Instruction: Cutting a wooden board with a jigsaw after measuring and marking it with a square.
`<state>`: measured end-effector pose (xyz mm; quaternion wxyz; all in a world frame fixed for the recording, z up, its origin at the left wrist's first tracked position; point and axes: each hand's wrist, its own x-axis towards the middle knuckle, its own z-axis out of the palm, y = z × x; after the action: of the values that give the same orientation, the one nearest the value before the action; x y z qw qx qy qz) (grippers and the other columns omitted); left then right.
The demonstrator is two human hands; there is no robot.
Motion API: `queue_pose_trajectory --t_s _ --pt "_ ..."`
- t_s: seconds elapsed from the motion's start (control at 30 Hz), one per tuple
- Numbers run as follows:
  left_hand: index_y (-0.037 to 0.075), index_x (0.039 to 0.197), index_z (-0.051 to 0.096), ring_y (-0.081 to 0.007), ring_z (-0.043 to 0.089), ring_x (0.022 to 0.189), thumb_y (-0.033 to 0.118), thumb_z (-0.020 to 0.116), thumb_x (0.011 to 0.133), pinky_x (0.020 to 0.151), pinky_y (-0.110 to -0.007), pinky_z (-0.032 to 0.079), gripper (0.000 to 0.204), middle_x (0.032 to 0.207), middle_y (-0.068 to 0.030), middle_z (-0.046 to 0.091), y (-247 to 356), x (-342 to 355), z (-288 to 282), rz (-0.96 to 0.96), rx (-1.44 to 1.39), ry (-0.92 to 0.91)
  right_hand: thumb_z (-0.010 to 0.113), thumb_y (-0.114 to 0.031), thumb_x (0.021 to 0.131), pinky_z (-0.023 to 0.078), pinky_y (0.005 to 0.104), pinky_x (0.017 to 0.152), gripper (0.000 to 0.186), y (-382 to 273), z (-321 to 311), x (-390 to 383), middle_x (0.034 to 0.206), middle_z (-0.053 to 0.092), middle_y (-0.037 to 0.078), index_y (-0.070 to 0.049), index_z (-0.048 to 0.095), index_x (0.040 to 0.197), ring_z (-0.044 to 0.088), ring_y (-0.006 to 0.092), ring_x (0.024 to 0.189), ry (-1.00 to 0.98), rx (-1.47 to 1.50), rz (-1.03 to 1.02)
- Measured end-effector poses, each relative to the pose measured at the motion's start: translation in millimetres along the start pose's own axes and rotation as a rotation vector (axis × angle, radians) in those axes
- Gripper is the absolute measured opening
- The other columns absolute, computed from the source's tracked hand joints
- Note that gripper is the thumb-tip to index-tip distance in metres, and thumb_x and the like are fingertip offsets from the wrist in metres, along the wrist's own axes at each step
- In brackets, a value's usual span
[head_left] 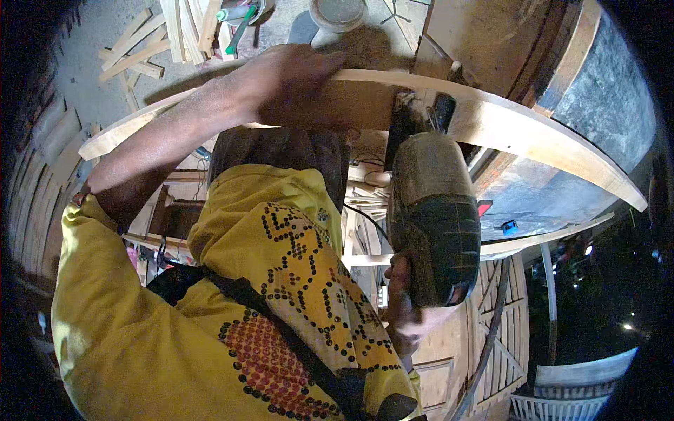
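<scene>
A long pale wooden board (pixel 519 130) with a curved edge runs from left to right in front of me. My left hand (pixel 298 74) is closed over its far edge, left of the middle; the fingertips are in shadow. To the right, my right hand (pixel 411 309) is wrapped round the rear of a dusty black and tan handheld power tool (pixel 439 217). The tool points away from me, and its black front part (pixel 403 126) meets the board. Its body hides the working end, so I cannot tell the exact kind.
Wooden strips (pixel 140 52) lie at the far left, near a container holding a green-handled tool (pixel 241 31). A round bowl-like vessel (pixel 339 12) stands beyond the board. A blue object (pixel 510 226) rests on the grey surface at right. Slatted wooden panels (pixel 498 337) stand lower right.
</scene>
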<state>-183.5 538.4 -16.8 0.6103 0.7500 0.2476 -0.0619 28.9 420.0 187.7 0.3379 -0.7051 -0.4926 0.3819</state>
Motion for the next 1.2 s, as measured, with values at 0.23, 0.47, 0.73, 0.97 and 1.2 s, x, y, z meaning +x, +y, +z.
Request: queue_pose_trajectory --t_s 0.23,0.47,0.73,0.97,1.2 --pt "0.001 0.121 0.06 -0.0321 0.061 0.116 0.016 0.052 0.099 0.101 -0.04 0.047 0.028 0.123 -0.0196 0.062 9.8 36.3 -17.3 0.034 0.131 -0.091 0.072 -0.002 0.076 0.052 0.0362 0.052 0.029 -4.8 -22.1 -35.8 0.071 0.064 0.012 0.001 0.063 0.104 0.059 0.018 0.055 0.138 -0.621 1.264" --pt "-0.001 0.128 0.051 -0.0406 0.059 0.11 0.033 0.071 0.086 0.094 -0.046 0.049 0.058 0.12 -0.0232 0.061 15.7 54.7 -10.2 0.156 0.061 -0.032 0.077 -0.006 0.073 0.055 0.0366 0.061 0.035 -15.7 -31.5 -73.9 0.08 0.067 0.012 0.001 0.065 0.104 0.061 0.0184 0.062 0.121 -0.294 0.71" --pt "-0.001 0.124 0.054 -0.0404 0.059 0.111 0.038 0.074 0.082 0.092 -0.046 0.049 0.06 0.118 -0.0231 0.062 -0.8 40.1 0.8 0.335 0.373 0.094 0.077 -0.008 0.072 0.054 0.0369 0.062 0.037 -19.7 -33.1 -71.5 0.082 0.067 0.012 0.001 0.064 0.105 0.061 0.0192 0.064 0.093 -0.275 0.714" --pt "0.002 0.101 0.063 -0.0412 0.065 0.085 0.038 0.076 0.081 0.073 -0.046 0.054 0.043 0.089 -0.0209 0.067 31.3 49.2 -9.8 0.085 0.054 -0.048 0.078 -0.008 0.072 0.054 0.0372 0.064 0.038 -21.7 -34.8 -69.0 0.084 0.066 0.013 0.001 0.063 0.106 0.061 0.02 0.067 0.078 -0.28 0.74" --pt "0.002 0.095 0.062 -0.0408 0.065 0.085 0.038 0.075 0.081 0.072 -0.048 0.052 0.04 0.084 -0.0205 0.066 50.4 49.9 -22.3 0.015 0.001 -0.026 0.078 -0.009 0.071 0.054 0.0375 0.066 0.04 -22.6 -33.6 -69.8 0.085 0.066 0.013 0.001 0.063 0.107 0.061 0.0207 0.069 0.076 -0.284 0.755"
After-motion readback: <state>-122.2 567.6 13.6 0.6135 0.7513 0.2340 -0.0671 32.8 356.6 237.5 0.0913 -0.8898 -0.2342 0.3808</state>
